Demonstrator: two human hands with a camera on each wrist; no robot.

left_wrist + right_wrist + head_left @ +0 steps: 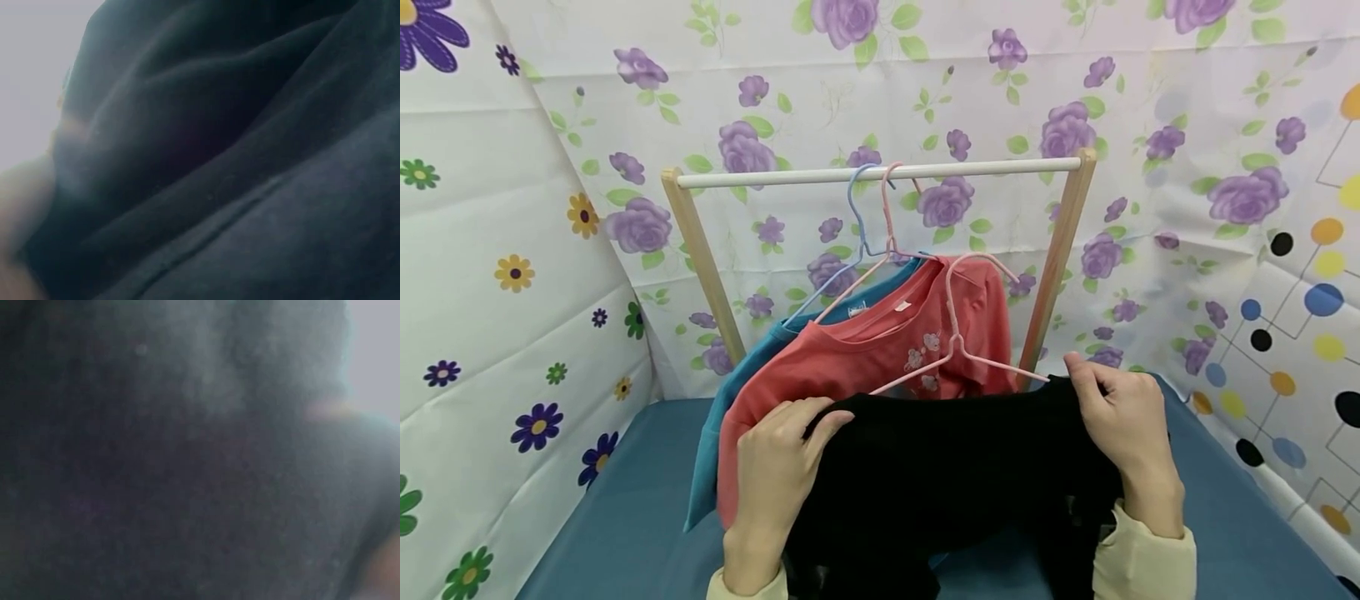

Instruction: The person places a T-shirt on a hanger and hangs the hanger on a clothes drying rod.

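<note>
A black garment point(955, 467) hangs over a light pink hanger point(952, 308), whose hook stands free below the rail, in front of a coral shirt. My left hand point(778, 467) pinches the garment's left shoulder between thumb and fingers. At the opposite shoulder, my right hand point(1120, 417) grips the cloth, thumb on top, close to the hanger's right end. The dark fabric point(237, 162) fills most of the left wrist view, with a blurred bit of hand at its edge. Blurred black cloth point(187, 475) also covers the right wrist view. The hanger's lower part is hidden inside the garment.
A clothes rack with a white rail point(760, 178) and wooden posts point(1060, 258) stands behind. From it hang the coral shirt point(850, 371) on a pink hanger and a blue shirt point(711, 450) on a blue one. A blue-grey cloth point(617, 500) covers the table; patterned sheets surround it.
</note>
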